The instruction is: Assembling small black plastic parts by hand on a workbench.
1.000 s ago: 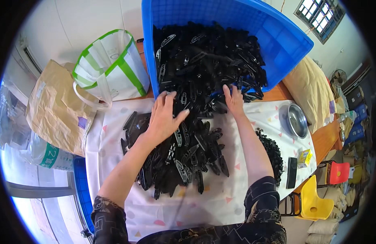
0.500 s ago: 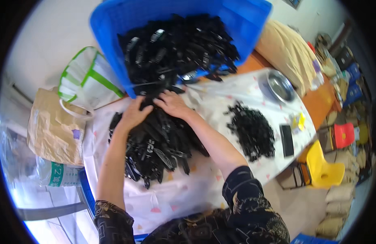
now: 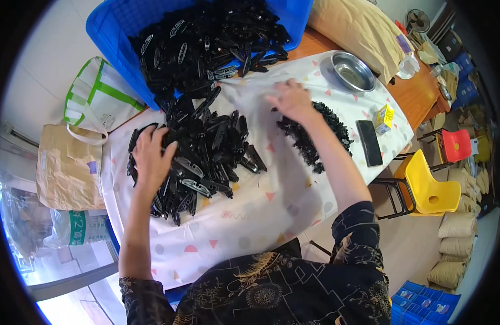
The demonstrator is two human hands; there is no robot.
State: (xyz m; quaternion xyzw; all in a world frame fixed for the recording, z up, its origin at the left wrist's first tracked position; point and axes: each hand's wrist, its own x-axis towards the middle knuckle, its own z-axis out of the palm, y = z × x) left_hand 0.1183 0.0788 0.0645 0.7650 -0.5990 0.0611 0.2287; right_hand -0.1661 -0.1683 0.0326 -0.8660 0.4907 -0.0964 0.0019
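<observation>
A heap of long black plastic pieces [image 3: 220, 138], several with silvery oval outlines, lies on the left half of the table. On its left side rests my left hand [image 3: 151, 160], fingers curved and apart, touching the pieces without a visible grip. My right hand [image 3: 294, 101] is over the far end of a second pile of small black parts [image 3: 328, 130]. It is somewhat blurred, with thumb and fingers apart and nothing visible in it. Beyond both piles, a tilted blue crate [image 3: 112, 40] holds many more of the long black pieces, some spilling over its near edge.
A patterned white cloth [image 3: 233, 216] covers the table. A metal bowl [image 3: 353, 71], a black phone [image 3: 369, 142] and a small yellow box [image 3: 384, 119] lie to the right. A green-white bag [image 3: 106, 100] and brown paper sack [image 3: 68, 168] stand left. A yellow chair [image 3: 431, 187] is beside the table.
My hands were together at the crate's near edge. Now they are apart: the left on the long pieces' left side, the right over the small parts. The long pieces look more spread out.
</observation>
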